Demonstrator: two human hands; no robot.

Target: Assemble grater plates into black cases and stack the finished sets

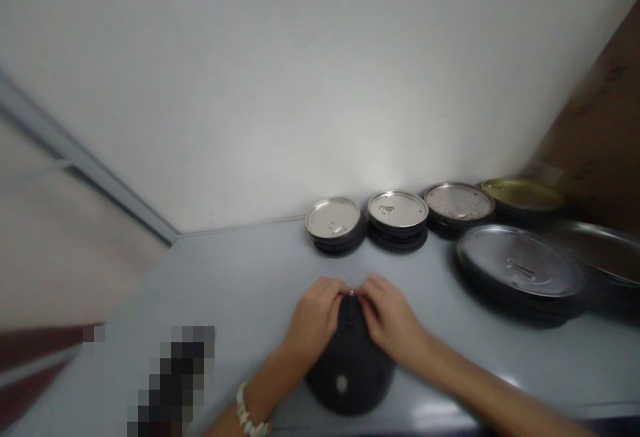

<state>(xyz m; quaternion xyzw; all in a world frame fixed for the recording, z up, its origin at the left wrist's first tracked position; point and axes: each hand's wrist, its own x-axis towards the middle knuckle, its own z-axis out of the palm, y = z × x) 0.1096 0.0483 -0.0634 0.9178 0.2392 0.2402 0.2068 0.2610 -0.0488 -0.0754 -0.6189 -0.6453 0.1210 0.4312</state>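
A pale grey tabletop (235, 290) met a white wall (300, 90), and stacks of round silver and gold-toned metal lids (397, 210) stood along it at about one o'clock from the hands. Nearer, a dark, rounded black disc (350, 373) lay flat, looking longest along the twelve-to-six line. The left hand (315, 317), wearing a white beaded bracelet (247, 410), and the right hand (390, 320) closed in equally near from nine and three o'clock. Their fingertips pressed together at the disc's twelve o'clock edge, apparently pinching a small silver ring (351, 293).
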